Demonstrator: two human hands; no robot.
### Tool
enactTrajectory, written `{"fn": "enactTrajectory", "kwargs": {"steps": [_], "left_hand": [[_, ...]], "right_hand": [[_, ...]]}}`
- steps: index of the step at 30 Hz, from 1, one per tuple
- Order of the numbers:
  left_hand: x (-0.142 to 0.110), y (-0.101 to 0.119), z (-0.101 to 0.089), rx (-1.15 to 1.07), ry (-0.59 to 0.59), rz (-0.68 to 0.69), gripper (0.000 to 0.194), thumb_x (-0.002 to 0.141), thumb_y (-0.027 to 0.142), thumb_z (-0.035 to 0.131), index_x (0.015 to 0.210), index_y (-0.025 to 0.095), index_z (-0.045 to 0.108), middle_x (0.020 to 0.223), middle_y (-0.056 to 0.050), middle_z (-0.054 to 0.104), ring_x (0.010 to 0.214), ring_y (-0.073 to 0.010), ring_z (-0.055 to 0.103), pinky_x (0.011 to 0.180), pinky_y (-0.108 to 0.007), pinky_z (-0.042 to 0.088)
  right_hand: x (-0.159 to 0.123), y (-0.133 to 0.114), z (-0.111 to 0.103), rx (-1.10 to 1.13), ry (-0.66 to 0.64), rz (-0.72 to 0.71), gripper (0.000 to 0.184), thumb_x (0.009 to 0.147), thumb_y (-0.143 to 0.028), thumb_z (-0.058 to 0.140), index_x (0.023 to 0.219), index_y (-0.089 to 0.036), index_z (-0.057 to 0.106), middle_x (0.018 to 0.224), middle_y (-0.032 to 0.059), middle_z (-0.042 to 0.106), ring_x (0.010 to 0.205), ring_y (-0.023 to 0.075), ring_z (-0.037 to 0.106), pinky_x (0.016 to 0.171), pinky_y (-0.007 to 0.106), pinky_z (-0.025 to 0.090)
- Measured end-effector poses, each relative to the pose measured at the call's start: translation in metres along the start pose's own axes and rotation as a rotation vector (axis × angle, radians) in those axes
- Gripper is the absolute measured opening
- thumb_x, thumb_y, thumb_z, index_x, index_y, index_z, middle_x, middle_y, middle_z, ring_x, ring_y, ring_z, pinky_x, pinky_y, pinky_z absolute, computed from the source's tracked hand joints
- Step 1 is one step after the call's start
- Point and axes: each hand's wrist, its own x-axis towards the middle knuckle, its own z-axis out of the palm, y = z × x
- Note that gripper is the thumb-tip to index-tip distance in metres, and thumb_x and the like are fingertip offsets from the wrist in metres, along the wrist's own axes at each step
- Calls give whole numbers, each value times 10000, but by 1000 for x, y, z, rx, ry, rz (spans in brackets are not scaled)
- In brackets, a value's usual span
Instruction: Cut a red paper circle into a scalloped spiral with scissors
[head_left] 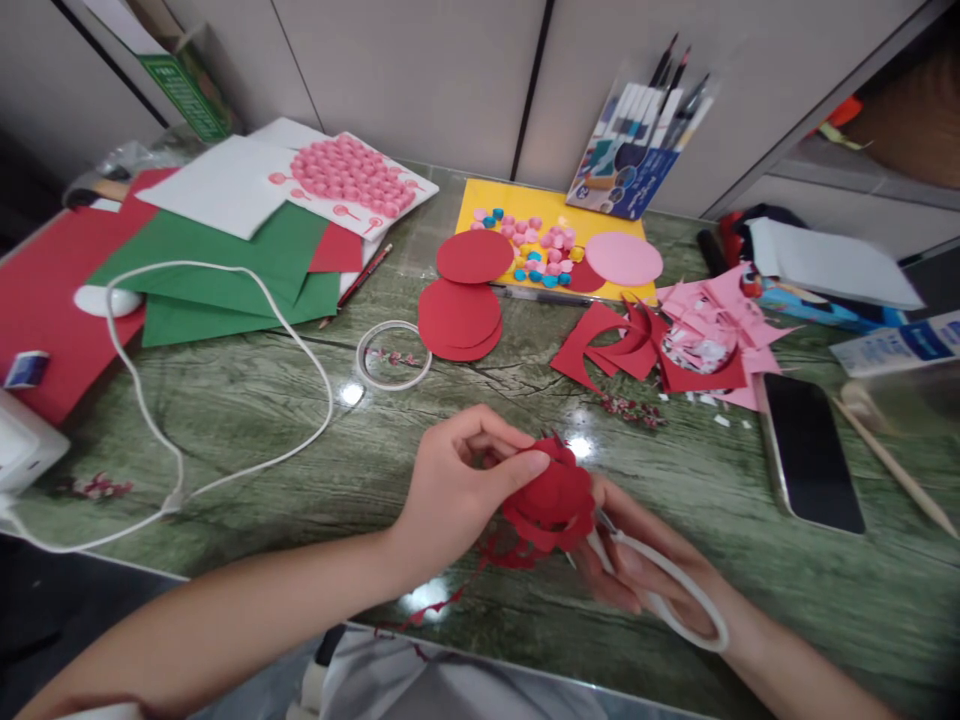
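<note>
Near the front of the table, my left hand (457, 490) pinches a piece of red paper (555, 500) between thumb and fingers. The paper is layered and has a scalloped, wavy edge. My right hand (637, 555) is wrapped round a pair of scissors (718, 622) with large white loop handles. Their blades are mostly hidden beneath the paper, so I cannot tell how far apart they stand. A thin, jagged red offcut (439, 608) trails below the paper toward the table's front edge.
Red paper circles (459, 318), a tape roll (363, 362) and a yellow sheet (469, 205) with small folded pieces lie behind my hands. To the right are red scraps (574, 360), pink scraps (754, 345) and a phone (814, 450). A white cable (319, 375) loops at left near green paper (217, 245).
</note>
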Motion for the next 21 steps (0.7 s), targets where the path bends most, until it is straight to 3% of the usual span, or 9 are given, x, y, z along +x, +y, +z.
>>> {"fn": "enactTrajectory", "kwargs": {"steps": [21], "left_hand": [[3,3,1,55,44,50,99,693,193,801,744,181,716,639,30,713,583,-70,640,553,-132,515]], "right_hand": [[-4,-3,0,35,34,13,264,910,-454,660,923,-243,501,683,-82,414,487,62,247,469,219,198]]}}
